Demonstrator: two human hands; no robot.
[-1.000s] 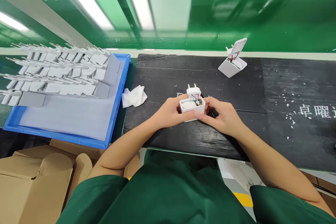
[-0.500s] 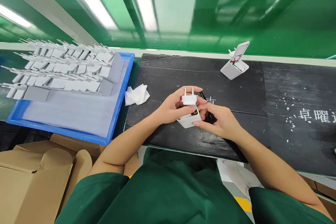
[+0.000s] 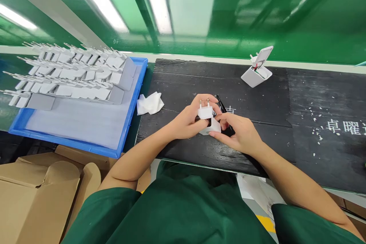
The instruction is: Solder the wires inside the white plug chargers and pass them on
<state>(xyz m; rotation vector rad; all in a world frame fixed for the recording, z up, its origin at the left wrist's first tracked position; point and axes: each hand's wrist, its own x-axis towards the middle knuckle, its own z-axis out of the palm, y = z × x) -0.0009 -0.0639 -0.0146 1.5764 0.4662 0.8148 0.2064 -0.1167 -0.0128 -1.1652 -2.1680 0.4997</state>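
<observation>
Both my hands grip a small white charger just above the black mat. Its two-pin plug cap points up and sits over the white housing. My left hand wraps the left side, with the thumb and fingers on the cap. Closing in from the right, my right hand pinches the housing's lower right corner. A thin black pen-like tool lies on the mat just behind my fingers.
A blue tray at left holds rows of white plug caps on grey foam. A white cloth lies beside it. Another open charger stands at the mat's far edge. Cardboard boxes sit low left. White crumbs dot the right.
The plug cap, standing apart behind the open housing a second ago, now sits down over it. My hands have turned the charger and closed tighter around it.
</observation>
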